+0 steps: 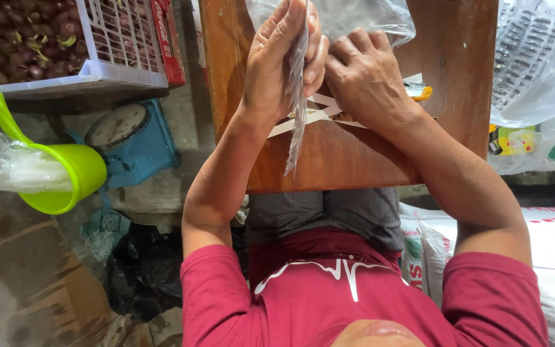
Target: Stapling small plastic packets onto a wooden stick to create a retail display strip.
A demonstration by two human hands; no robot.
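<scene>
My left hand is raised above a small wooden table and grips a flat stack of clear plastic bags. The stack is seen edge-on and hangs down toward me. My right hand is curled into a loose fist right beside it, with its fingertips pressed on the same plastic near the top. More crumpled clear plastic bulges above both hands. Under my right hand lie white paper strips and a small yellow-tipped object, which is partly hidden.
At the upper left stands a white crate of small red onions. Below it are a blue dial scale and a green scoop stuffed with clear bags. A black bag lies on the floor. White sacks and a large filled plastic bag are on the right.
</scene>
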